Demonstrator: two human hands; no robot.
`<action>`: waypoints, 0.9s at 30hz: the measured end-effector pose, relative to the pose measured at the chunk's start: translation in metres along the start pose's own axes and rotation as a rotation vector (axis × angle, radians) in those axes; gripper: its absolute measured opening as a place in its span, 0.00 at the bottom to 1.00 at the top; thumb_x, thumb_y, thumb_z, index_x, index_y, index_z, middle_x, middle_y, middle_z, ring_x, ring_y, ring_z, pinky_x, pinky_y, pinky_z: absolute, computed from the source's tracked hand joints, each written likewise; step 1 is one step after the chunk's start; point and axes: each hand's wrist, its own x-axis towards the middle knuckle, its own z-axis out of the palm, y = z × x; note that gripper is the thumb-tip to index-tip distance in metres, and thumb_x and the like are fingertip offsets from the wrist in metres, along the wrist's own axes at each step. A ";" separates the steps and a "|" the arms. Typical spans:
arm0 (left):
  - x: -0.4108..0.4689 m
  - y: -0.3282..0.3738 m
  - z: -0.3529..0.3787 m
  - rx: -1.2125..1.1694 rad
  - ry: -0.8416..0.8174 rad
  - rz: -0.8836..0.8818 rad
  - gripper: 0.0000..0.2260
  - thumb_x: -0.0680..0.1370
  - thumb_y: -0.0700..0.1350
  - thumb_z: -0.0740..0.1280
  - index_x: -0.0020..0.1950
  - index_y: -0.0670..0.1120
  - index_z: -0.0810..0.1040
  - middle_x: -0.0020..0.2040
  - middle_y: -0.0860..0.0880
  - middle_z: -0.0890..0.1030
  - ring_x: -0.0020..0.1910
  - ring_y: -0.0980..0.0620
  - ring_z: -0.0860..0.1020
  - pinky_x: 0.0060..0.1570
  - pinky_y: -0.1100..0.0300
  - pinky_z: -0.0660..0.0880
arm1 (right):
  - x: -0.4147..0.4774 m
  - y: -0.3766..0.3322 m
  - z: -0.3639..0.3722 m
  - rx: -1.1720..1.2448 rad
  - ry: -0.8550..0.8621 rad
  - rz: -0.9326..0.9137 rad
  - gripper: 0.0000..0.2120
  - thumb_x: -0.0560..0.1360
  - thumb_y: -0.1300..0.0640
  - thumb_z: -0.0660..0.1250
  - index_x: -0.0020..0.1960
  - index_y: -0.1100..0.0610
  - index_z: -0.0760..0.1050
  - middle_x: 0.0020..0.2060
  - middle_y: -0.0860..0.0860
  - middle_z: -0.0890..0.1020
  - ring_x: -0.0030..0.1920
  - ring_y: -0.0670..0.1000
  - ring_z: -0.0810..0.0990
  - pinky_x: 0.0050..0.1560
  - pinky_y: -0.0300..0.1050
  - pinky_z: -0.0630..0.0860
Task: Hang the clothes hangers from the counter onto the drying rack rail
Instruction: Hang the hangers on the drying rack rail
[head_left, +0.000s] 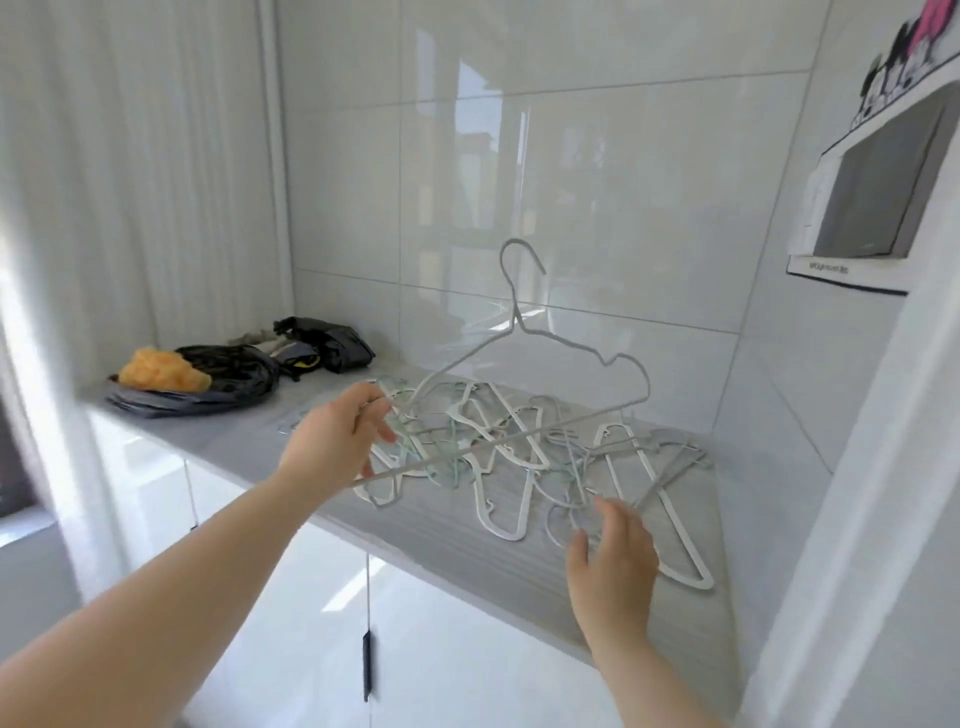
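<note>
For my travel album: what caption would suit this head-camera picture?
Left hand holds a grey hanger above the hanger pile on the counter; right hand hovers open.

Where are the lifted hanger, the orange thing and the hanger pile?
lifted hanger (498, 443), head view, on its bottom bar.
orange thing (161, 371), head view, on its middle.
hanger pile (514, 421), head view, on a white hanger mid-heap.

Thin wire hanger (514, 312): plain grey. Heap of plastic hangers (519, 467): 2 colours, white and pale green. Flat laminate counter (441, 540): light grey with fine stripes. Lumpy cloth (156, 371): orange. Crumpled bags (332, 340): black.
</note>
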 end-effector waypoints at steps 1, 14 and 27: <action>-0.008 0.000 -0.013 0.042 0.016 0.004 0.06 0.79 0.46 0.56 0.44 0.54 0.68 0.34 0.59 0.79 0.20 0.56 0.74 0.23 0.66 0.68 | 0.008 -0.019 -0.004 0.091 0.074 -0.045 0.17 0.67 0.71 0.68 0.56 0.70 0.74 0.55 0.65 0.77 0.58 0.66 0.74 0.59 0.57 0.68; -0.169 -0.001 -0.150 0.291 0.358 -0.211 0.12 0.78 0.43 0.60 0.37 0.57 0.71 0.34 0.58 0.80 0.19 0.56 0.74 0.26 0.65 0.71 | 0.062 -0.172 -0.015 0.135 -0.516 -0.733 0.12 0.78 0.54 0.59 0.53 0.57 0.78 0.44 0.54 0.83 0.46 0.56 0.78 0.46 0.46 0.71; -0.311 0.065 -0.256 0.699 0.285 -0.601 0.07 0.79 0.49 0.57 0.45 0.51 0.73 0.31 0.57 0.75 0.20 0.62 0.71 0.25 0.68 0.69 | -0.121 -0.302 -0.053 0.649 -0.660 -1.074 0.08 0.75 0.58 0.64 0.49 0.60 0.81 0.35 0.50 0.79 0.32 0.44 0.71 0.34 0.30 0.65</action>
